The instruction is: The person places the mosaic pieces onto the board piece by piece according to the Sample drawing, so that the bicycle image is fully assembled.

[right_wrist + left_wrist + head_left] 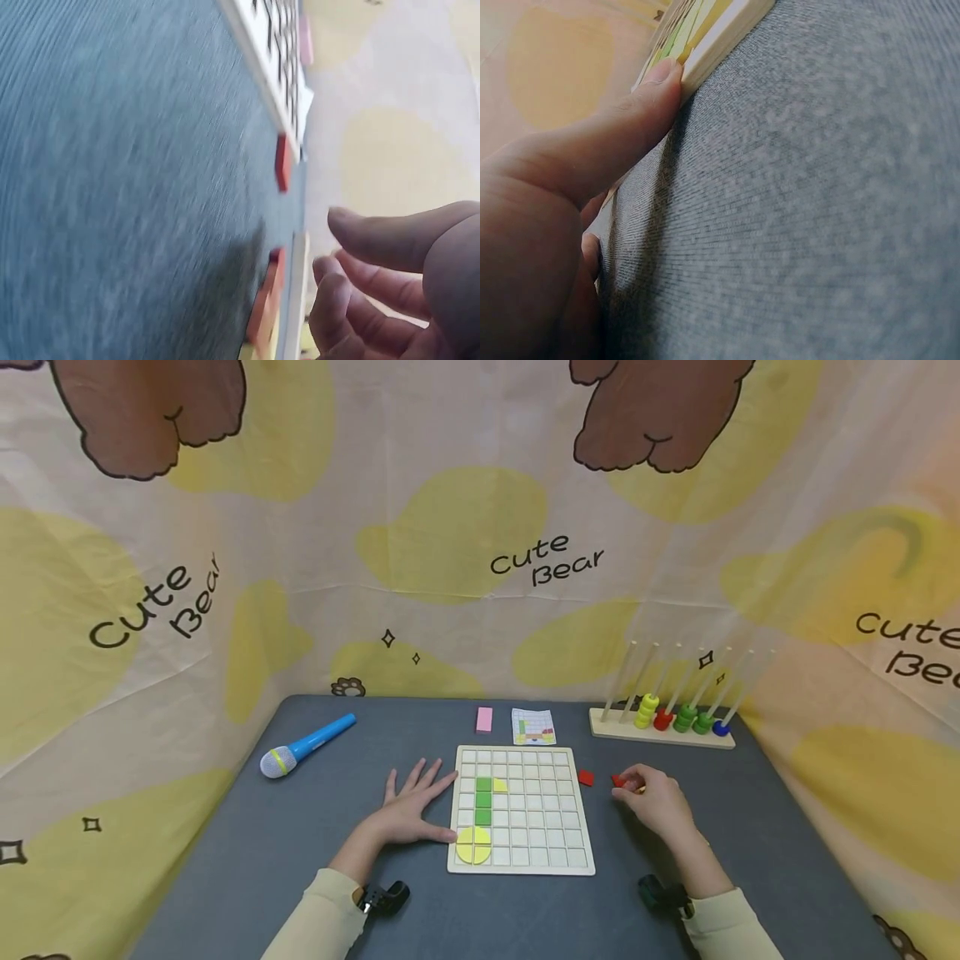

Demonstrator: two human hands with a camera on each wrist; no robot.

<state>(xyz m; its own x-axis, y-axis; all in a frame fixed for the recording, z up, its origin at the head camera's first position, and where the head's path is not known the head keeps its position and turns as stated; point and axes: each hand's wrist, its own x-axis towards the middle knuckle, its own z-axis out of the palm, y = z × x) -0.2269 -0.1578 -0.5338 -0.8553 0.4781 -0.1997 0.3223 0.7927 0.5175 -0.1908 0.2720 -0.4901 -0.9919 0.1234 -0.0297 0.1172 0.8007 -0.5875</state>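
A wooden grid board (542,817) lies in the middle of the table. Several green squares (483,802) form a column on it, with a yellow piece (500,786) beside the top one and a yellow circle of quarter pieces (473,845) at the lower left. My left hand (405,812) has its fingers spread; in the left wrist view the thumb (641,105) touches the board's edge. Over red pieces (266,300) right of the board hovers my right hand (654,800), fingers loosely bent, nothing visible between thumb and fingertips. Another red piece (586,777) lies against the board's right edge.
Behind the board are a pink block (484,720) and a printed pattern card (533,727). A blue toy microphone (309,746) lies at the left. A wooden peg stand (660,732) with colored beads stands at the back right, before a patterned cloth (450,635).
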